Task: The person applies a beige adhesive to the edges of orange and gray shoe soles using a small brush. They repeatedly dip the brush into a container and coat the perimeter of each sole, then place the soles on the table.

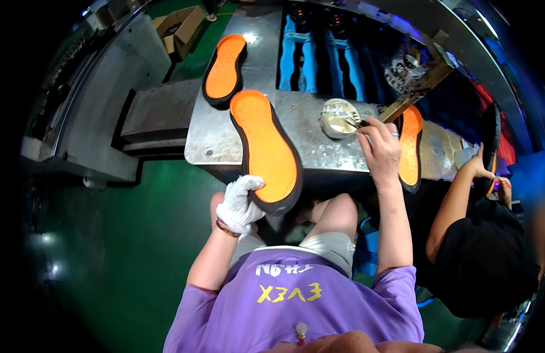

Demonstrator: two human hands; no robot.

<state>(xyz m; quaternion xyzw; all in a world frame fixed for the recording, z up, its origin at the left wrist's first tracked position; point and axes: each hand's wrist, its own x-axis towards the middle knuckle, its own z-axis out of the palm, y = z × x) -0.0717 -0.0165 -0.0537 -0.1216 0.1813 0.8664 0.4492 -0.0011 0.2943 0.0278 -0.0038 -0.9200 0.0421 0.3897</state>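
My left hand (242,203), in a white knitted glove, grips the heel end of a shoe sole (266,150) with a black rim and an orange inner face. The sole tilts up over the near edge of the metal table, its far end close to another orange and black sole (223,73). My bare right hand (382,147) pinches a small brush (353,122), its tip down at a round tub (331,126) of pale, creamy stuff. Fingers partly hide the brush. Right of that hand lies a third sole (410,147).
The metal table (213,138) has blue shaped holders (299,56) beyond it. A wooden post (422,88) slants up behind my right hand. At the right, a co-worker in black (484,259) handles another sole. A cardboard box (181,29) stands far left, near a grey machine (102,88).
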